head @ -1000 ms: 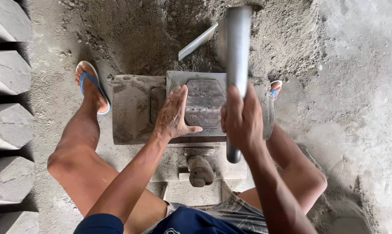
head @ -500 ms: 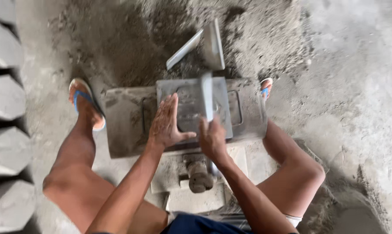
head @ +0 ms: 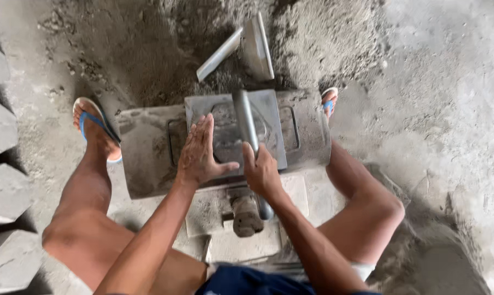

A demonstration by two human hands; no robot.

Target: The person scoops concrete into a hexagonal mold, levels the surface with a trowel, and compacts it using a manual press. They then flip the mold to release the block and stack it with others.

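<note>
Metal rod [head: 246, 123] in right hand's [head: 261, 172] closed grip; left hand [head: 199, 153] open, flat on dusty mould [head: 307, 136].

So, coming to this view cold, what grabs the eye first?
The two hands at the centre: the left hand lies flat on the grey metal mould plate, while the right hand grips a metal pipe resting on that plate. Behind it, a trowel-like metal tool stands in the sand pile, and blue flip-flops flank the mould.
</note>
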